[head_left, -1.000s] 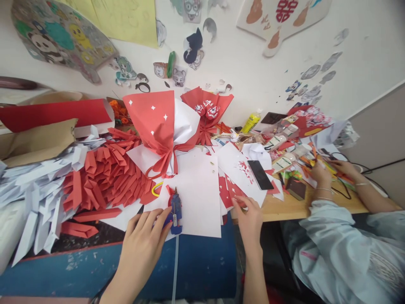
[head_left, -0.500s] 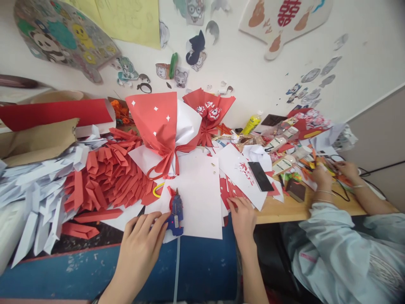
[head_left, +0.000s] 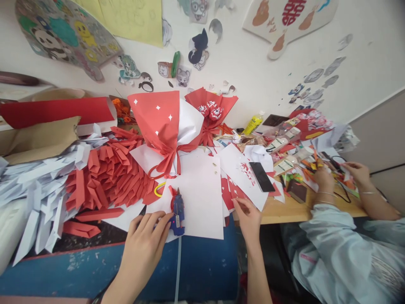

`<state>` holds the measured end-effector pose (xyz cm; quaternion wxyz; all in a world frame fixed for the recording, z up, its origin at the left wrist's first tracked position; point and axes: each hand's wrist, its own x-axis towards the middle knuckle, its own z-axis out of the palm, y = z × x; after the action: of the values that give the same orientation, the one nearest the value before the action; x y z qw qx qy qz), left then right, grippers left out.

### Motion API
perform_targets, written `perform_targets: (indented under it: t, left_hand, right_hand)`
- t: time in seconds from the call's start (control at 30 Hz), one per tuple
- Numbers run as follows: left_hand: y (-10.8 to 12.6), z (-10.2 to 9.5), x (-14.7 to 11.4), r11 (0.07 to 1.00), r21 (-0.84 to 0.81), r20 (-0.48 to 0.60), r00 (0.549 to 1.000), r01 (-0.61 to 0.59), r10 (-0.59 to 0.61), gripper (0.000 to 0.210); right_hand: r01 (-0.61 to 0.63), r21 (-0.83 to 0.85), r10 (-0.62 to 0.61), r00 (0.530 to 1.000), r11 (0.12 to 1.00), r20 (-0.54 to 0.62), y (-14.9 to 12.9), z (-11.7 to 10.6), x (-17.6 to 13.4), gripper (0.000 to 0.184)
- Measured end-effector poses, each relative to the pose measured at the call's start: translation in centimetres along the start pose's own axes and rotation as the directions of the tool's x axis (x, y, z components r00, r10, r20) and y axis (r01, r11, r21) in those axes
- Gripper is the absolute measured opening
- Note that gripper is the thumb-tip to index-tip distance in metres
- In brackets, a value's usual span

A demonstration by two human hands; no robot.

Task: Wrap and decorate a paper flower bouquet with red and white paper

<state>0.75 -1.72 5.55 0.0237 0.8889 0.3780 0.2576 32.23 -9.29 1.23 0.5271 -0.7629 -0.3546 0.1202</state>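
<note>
My left hand [head_left: 147, 232] has its thumb and forefinger closed at the handle of a blue glue gun [head_left: 179, 213], which lies on white paper [head_left: 204, 198] with its nozzle pointing away. My right hand [head_left: 249, 217] is pinched, thumb against forefinger, at the near edge of red star-printed paper [head_left: 233, 190]. What those fingertips hold, if anything, cannot be made out. Beyond the glue gun stands a red and white paper bouquet wrap [head_left: 156, 122]. A yellow scissors handle [head_left: 159, 190] pokes out beside the gun.
On the left lie heaps of folded red paper pieces [head_left: 109, 177] and folded white paper pieces [head_left: 34, 185]. A phone [head_left: 262, 176] rests to the right. A yellow bottle [head_left: 254, 123] stands near the wall. At far right, a co-worker's hands [head_left: 324, 181] are over a cluttered wooden table [head_left: 281, 211].
My right hand has shifted slightly right, its thumb and forefinger closing into a pinch. My left hand stays at the glue gun. The co-worker's far hand has lifted slightly.
</note>
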Motion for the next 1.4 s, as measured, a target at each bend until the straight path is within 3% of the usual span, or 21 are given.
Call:
perform_targets:
  t: [0.07,0.17,0.27,0.33,0.47,0.6,0.83,1.07,1.23,1.4]
  left_hand:
    - [0.3,0.2,0.5,0.999,-0.047,0.005,1.000,0.011,-0.011,0.023]
    - [1.4,0.4,1.9,0.979,-0.205,-0.004,1.000,0.012,-0.013,0.023]
    - [3.4,0.5,4.1,0.888,-0.456,0.003,0.999,0.050,-0.054,0.019]
    - [4.7,0.4,5.5,0.770,-0.622,0.075,0.989,0.143,-0.124,0.017]
    - [6.2,0.0,7.3,0.494,-0.815,0.227,0.951,0.304,-0.211,0.012]
    - [6.2,-0.1,7.7,0.320,-0.873,0.295,0.921,0.368,-0.256,0.011]
    - [6.3,0.0,7.7,0.195,-0.890,0.349,0.892,0.411,-0.289,0.015]
    - [6.0,-0.4,7.7,0.136,-0.898,0.372,0.887,0.418,-0.274,0.018]
    - [5.3,-1.8,7.9,0.122,-0.874,0.435,0.868,0.471,-0.237,0.021]
    - [4.8,-3.2,8.5,0.229,-0.842,0.450,0.871,0.487,-0.199,0.020]
  right_hand:
    - [-0.185,0.221,0.189,0.982,0.957,0.005,-0.8,0.2,-0.2,0.040]
    - [-0.368,0.478,0.368,0.925,0.798,0.098,-3.2,1.0,-0.8,0.040]
    - [-0.410,0.611,0.300,0.912,0.677,0.280,-6.5,2.4,-2.1,0.029]
    - [-0.417,0.646,0.222,0.904,0.639,0.364,-8.4,3.2,-3.0,0.028]
    - [-0.428,0.695,0.152,0.893,0.578,0.423,-11.0,4.4,-4.6,0.027]
    - [-0.452,0.716,0.149,0.882,0.533,0.446,-12.1,5.0,-5.4,0.024]
    - [-0.441,0.695,0.196,0.893,0.569,0.406,-11.9,6.1,-6.0,0.020]
    - [-0.374,0.687,0.209,0.926,0.623,0.314,-11.7,6.1,-6.5,0.019]
    - [-0.209,0.562,0.079,0.966,0.800,0.247,-12.1,5.1,-5.9,0.018]
    - [-0.019,0.422,-0.116,0.949,0.906,0.292,-12.9,3.9,-5.5,0.012]
